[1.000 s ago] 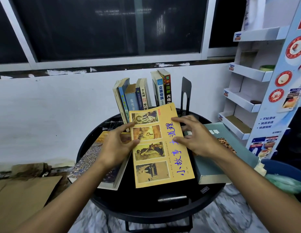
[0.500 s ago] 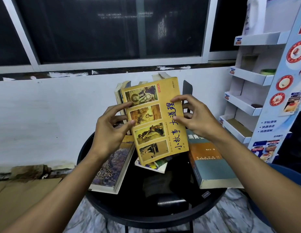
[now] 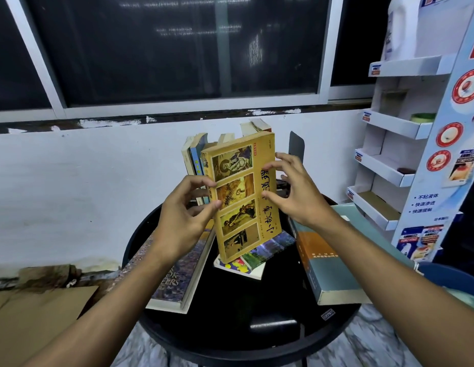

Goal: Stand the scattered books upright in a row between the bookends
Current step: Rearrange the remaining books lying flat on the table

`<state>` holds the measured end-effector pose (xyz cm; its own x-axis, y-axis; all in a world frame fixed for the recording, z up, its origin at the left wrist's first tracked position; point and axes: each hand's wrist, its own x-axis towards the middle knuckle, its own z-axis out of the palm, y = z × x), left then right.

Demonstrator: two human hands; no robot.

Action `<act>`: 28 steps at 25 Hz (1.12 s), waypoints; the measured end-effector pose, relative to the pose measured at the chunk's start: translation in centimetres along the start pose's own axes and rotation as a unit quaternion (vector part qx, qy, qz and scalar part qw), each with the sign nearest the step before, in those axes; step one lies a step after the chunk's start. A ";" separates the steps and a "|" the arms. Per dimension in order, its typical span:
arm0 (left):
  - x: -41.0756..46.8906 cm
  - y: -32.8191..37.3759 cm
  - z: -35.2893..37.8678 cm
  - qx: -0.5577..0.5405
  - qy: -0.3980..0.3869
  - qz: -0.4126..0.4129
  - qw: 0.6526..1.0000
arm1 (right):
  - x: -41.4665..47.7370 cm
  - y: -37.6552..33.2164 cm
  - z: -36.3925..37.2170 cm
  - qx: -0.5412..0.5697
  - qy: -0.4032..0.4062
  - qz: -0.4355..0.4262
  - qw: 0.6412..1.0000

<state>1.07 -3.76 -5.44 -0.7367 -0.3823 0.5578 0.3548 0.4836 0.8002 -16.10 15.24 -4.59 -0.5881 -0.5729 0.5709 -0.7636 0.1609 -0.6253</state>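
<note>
A yellow book (image 3: 241, 197) with four pictures on its cover is held nearly upright above the round black table (image 3: 230, 337). My left hand (image 3: 183, 223) pinches its left edge; my right hand (image 3: 296, 194) grips its right edge. Behind it several books (image 3: 196, 160) stand in a row, with a black bookend (image 3: 296, 145) to their right. Three books lie flat: a dark patterned one (image 3: 175, 276) at the left, a colourful thin one (image 3: 257, 258) in the middle, a thick teal and orange one (image 3: 328, 263) at the right.
A white wall and a dark window lie behind the table. A white cardboard display shelf (image 3: 389, 128) stands at the right. Brown cardboard (image 3: 32, 313) lies on the floor at the left. A blue bin (image 3: 453, 276) is beside the table at the right.
Both hands lifted the yellow book off the table, where it lay flat, and tipped it up towards the standing row. The colourful thin book under it came into view.
</note>
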 end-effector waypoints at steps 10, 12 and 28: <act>-0.6 1.5 3.6 -0.043 -0.064 0.011 0.997 | -2.2 -8.0 -1.3 0.045 0.054 -0.065 0.995; -0.7 1.5 4.6 -0.032 -0.091 0.010 0.995 | -2.3 -7.8 -1.7 0.001 0.075 -0.062 0.995; 0.3 0.1 7.9 0.023 -0.073 -0.015 0.997 | -0.9 -6.7 -2.6 -0.115 0.150 -0.022 0.982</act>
<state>-3.69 2.40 -6.95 -0.8235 -0.2798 0.4936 0.3076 0.5108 0.8028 -11.20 16.77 0.47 -0.5791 -0.3264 0.7471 -0.8096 0.3377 -0.4801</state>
